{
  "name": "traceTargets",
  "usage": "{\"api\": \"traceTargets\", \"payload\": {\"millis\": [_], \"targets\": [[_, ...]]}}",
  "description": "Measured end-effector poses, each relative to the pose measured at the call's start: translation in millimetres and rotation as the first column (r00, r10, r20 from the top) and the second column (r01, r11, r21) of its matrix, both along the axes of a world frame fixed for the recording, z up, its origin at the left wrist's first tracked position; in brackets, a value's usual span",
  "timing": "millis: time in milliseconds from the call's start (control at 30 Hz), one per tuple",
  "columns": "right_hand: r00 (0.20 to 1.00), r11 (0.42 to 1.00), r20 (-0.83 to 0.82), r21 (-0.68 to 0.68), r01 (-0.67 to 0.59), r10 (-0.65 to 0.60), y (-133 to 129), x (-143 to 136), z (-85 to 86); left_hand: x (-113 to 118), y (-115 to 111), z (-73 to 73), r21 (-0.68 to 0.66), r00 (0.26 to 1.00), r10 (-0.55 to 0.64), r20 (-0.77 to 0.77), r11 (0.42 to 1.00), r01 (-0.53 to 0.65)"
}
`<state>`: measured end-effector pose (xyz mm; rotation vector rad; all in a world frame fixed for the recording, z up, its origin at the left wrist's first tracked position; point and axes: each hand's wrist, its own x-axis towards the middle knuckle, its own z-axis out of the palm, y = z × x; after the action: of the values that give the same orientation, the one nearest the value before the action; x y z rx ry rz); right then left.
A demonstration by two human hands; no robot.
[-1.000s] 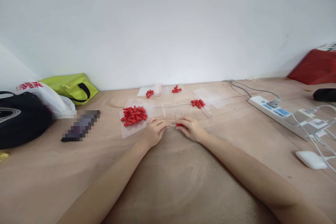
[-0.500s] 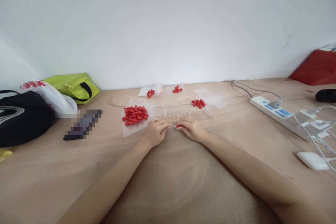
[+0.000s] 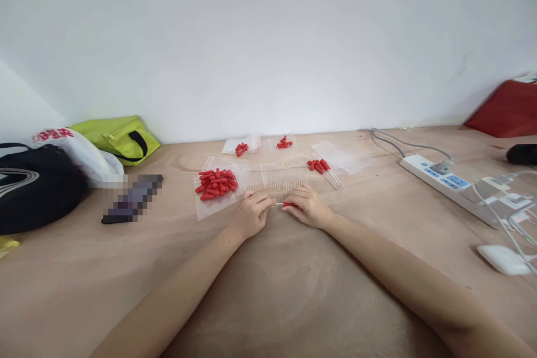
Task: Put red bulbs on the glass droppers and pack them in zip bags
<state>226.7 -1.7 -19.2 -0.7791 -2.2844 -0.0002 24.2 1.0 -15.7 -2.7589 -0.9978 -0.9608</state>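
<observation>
Near the middle of the table, my left hand pinches one end of a thin pale rod. My right hand is closed on a small red handle at the rod's other end, its fingers covering most of it. Just beyond both hands lies a row of similar thin rods, side by side. Left of them, a pile of loose red handles rests on a clear plastic bag. To the right are several red-handled rods, their shafts pointing towards me.
Two small red groups lie on bags by the wall. Flat clear bags lie right of them. A power strip with cables and a white charger is at right. At left are a phone and a black bag.
Both hands stay in nearly the same place, still gripping the rod and the red handle. The right fingers have shifted slightly around the handle.
</observation>
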Motion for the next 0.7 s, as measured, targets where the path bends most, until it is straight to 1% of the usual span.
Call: {"api": "traceTargets", "payload": {"millis": [233, 433, 700], "targets": [[0.998, 1.000, 0.063, -0.019, -0.019, 0.020, 1.4, -0.5, -0.6, 3.4, -2.6, 1.3, 0.049, 1.000, -0.028, -0.011, 0.998, 0.029], [0.996, 0.999, 0.087, -0.011, -0.030, 0.031, 2.6, -2.7, 1.0, 6.6, -3.3, 1.5, 0.033, 0.999, -0.041, -0.008, 0.999, 0.041], [0.992, 1.000, 0.126, 0.009, -0.018, 0.016, 3.3, -5.8, 1.7, 7.2, -2.6, 1.6, 0.029, 0.999, -0.034, -0.021, 0.999, 0.034]]}}
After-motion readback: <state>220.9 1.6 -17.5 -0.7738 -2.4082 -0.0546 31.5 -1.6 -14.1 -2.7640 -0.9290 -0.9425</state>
